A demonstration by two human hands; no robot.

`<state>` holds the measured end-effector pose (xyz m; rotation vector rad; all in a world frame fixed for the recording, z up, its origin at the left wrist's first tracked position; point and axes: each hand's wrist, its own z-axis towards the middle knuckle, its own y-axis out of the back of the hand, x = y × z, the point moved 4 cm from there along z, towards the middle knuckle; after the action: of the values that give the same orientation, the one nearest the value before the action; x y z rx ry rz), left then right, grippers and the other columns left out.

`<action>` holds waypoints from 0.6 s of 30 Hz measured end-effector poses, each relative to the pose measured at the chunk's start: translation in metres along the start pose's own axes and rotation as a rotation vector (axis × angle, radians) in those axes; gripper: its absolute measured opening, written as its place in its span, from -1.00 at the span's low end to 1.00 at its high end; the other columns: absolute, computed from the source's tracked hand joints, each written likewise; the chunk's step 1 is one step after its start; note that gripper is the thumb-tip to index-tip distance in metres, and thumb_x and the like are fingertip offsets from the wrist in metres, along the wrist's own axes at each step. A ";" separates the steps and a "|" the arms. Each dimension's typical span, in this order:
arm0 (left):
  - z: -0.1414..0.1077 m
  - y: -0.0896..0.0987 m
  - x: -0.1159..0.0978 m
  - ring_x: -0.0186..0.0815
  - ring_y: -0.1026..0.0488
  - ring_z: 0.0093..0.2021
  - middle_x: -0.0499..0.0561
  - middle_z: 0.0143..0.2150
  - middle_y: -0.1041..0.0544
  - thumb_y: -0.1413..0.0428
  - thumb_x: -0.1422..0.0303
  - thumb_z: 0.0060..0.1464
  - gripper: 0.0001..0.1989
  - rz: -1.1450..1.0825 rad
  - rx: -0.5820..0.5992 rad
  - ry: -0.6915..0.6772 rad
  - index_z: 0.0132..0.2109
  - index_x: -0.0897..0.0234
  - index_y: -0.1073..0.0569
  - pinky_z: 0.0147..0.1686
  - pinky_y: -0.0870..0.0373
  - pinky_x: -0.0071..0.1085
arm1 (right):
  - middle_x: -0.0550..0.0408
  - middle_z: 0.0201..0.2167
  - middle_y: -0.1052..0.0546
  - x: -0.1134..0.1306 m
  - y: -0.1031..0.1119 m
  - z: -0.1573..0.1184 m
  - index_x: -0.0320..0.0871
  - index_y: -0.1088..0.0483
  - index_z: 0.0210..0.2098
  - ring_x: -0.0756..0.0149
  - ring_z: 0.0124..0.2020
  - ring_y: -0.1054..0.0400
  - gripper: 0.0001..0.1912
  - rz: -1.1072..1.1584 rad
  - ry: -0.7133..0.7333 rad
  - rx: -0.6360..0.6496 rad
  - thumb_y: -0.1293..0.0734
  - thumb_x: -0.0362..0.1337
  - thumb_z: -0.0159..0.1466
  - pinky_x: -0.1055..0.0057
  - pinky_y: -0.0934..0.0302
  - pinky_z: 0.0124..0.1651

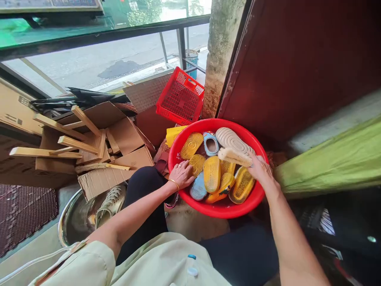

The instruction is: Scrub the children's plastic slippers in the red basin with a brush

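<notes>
A red basin (pixel 218 214) in front of me holds several shoes, most with their yellow soles facing up. My right hand (pixel 262 171) is closed around a scrub brush (pixel 235 156), its pale bristles over the middle of the basin. Just behind the brush lies a shoe with a cream sole (pixel 230 138). My left hand (pixel 182 173) reaches over the left rim, fingers bent onto a yellow-soled shoe (pixel 197 164). Nearby in the basin are a small blue shoe (pixel 211 143), a light blue sole (pixel 198 187) and a yellow shoe with a dark pattern (pixel 222 188).
A red plastic crate (pixel 181 95) stands behind the basin by the pillar (pixel 218 59). To the left are cardboard boxes (pixel 127 137), an upturned wooden stool (pixel 89 149) and a metal basin (pixel 67 222) with a woven shoe (pixel 111 204). Green cloth (pixel 330 159) hangs at right.
</notes>
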<state>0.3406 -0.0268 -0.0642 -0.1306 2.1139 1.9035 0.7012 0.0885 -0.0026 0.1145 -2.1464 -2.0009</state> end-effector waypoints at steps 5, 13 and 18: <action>-0.002 0.002 0.001 0.04 -0.38 0.31 0.21 0.42 -0.34 -0.14 0.17 0.22 -0.55 -0.012 -0.021 0.012 0.19 0.21 -0.45 0.28 -0.32 -0.01 | -0.48 0.42 -0.16 -0.011 -0.029 0.075 -0.14 0.27 0.57 -0.26 0.20 -0.40 0.19 -0.095 0.025 0.158 -0.47 0.05 0.23 0.06 -0.34 0.05; -0.001 0.001 0.003 0.02 -0.44 0.24 0.21 0.41 -0.33 -0.14 0.19 0.21 -0.56 -0.027 0.006 0.014 0.19 0.20 -0.44 0.20 -0.38 -0.05 | -0.44 0.24 -0.32 -0.012 -0.035 0.085 -0.14 0.21 0.54 -0.20 0.02 -0.49 0.06 -0.189 0.038 0.226 -0.39 0.10 0.30 0.11 -0.31 -0.07; -0.002 0.004 0.001 0.03 -0.44 0.22 0.24 0.42 -0.31 -0.10 0.19 0.24 -0.58 -0.047 0.036 0.007 0.17 0.24 -0.44 0.19 -0.37 -0.03 | -0.40 0.16 -0.32 0.017 0.012 0.068 -0.13 0.23 0.55 -0.13 -0.16 -0.53 0.04 -0.349 0.066 0.128 -0.34 0.11 0.32 0.08 -0.35 -0.17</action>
<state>0.3381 -0.0279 -0.0605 -0.1779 2.1288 1.8402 0.6718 0.1521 0.0069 0.6043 -2.3404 -1.9925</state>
